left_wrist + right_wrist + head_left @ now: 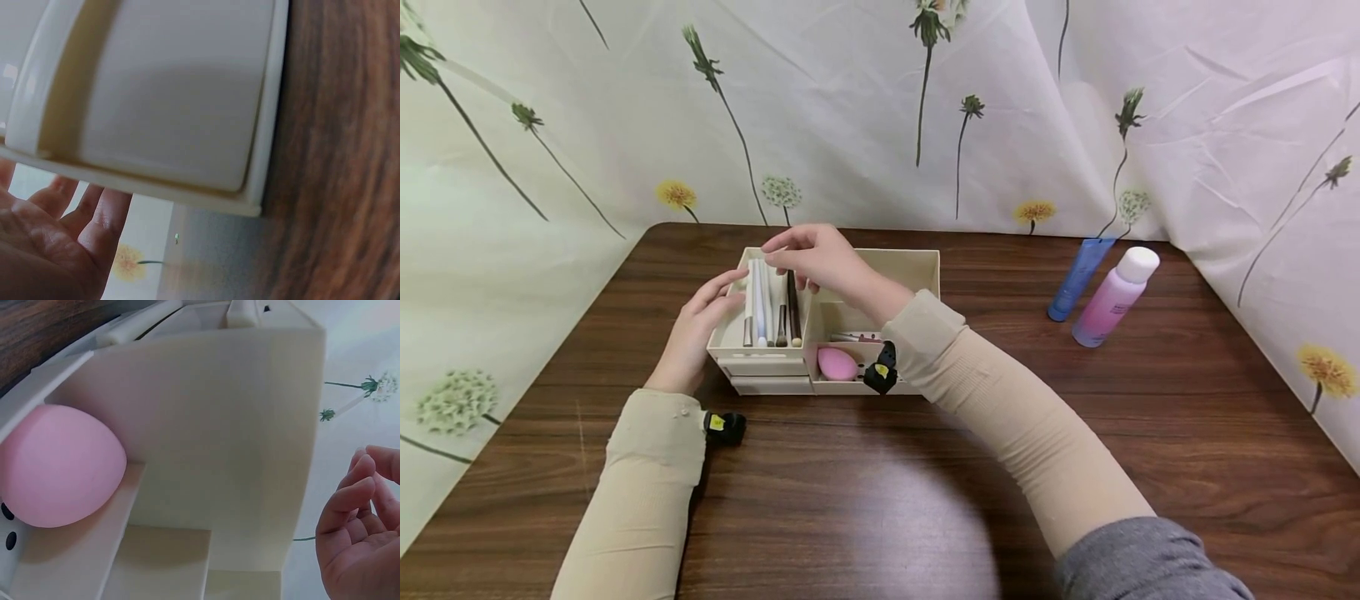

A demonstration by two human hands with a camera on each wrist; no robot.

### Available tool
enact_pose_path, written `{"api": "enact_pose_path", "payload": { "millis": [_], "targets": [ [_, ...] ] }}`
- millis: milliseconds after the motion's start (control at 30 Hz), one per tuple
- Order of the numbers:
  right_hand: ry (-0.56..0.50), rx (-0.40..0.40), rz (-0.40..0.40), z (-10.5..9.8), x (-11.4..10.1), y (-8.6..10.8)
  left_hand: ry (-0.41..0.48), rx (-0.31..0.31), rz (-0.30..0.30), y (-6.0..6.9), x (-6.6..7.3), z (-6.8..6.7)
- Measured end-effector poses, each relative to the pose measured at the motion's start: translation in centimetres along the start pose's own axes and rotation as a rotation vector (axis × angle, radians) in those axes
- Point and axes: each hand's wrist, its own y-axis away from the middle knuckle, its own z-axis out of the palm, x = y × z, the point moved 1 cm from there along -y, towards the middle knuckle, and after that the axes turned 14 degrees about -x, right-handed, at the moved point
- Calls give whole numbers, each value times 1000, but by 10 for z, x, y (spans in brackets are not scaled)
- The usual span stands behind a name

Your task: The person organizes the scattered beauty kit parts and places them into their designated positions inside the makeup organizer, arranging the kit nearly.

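Observation:
A cream desk organizer point(762, 353) stands on the table. Its upper left compartment holds several makeup brushes point(749, 312), pale-handled ones and one with a dark brown handle point(793, 304). My right hand point(827, 262) hovers over their far ends, fingers loosely bent, with thumb and index fingertips close together. In the right wrist view I see nothing held in that hand point(362, 531). My left hand point(692, 333) rests along the organizer's left side, fingers extended toward its top edge; the left wrist view shows this hand point(56, 244) beside the drawer fronts point(175, 112).
A pink makeup sponge point(837, 364) sits in the organizer's front right compartment, with small items point(857, 337) behind it. Right of the organizer stand a blue tube point(1078, 279) and a pink bottle with a white cap point(1112, 300). A flower-patterned cloth point(865, 108) hangs behind the table point(820, 492).

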Motion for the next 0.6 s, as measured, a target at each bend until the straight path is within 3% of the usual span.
{"api": "enact_pose_path", "payload": {
  "millis": [600],
  "targets": [
    [-145, 22, -85, -10, -4, 36, 25, 0, 10, -3, -4, -2]
  ]
}}
